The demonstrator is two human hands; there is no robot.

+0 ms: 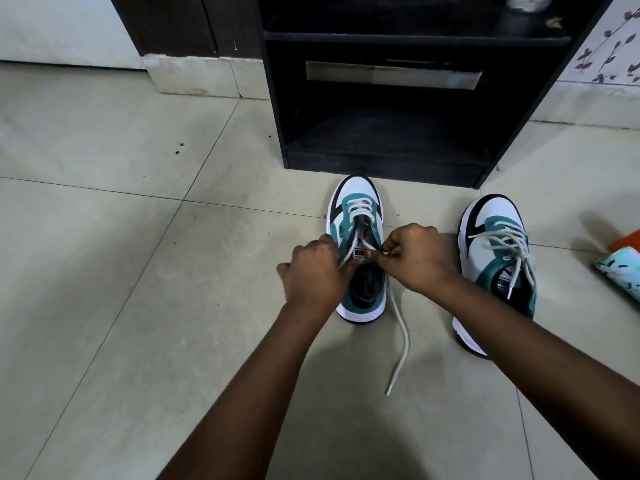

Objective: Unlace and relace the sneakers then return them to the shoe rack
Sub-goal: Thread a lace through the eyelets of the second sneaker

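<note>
From the head camera, two sneakers stand on the pale tiled floor point(121, 237), both white, teal and black, toes pointing toward a dark shoe rack point(388, 98) just beyond them. The nearer sneaker point(356, 216) sits right in front of the rack's lowest opening; only its front eyelets are laced, and its tongue and upper eyelets lie open. Two hands work over its middle. The left hand point(313, 271) has its fingers curled around one strand of the lace at the shoe's left side, the strand running up from the fist toward the eyelets. The right hand point(417, 259) pinches the lace at the shoe's right edge, thumb and fingers closed on it by the tongue label. One loose lace end point(401, 336) trails from under the right hand down across the floor, its tip lying free beside the heel. The second sneaker point(495, 265) stands well apart to the right, untouched, fully laced with its lace ends draped over the collar. At the far right edge lie one orange object point(625, 242) and one pale patterned object point(623, 271), both cut off by the frame. The rack shows two shelf openings; something pale point(530, 1) rests on the upper one, too cropped to identify.
</note>
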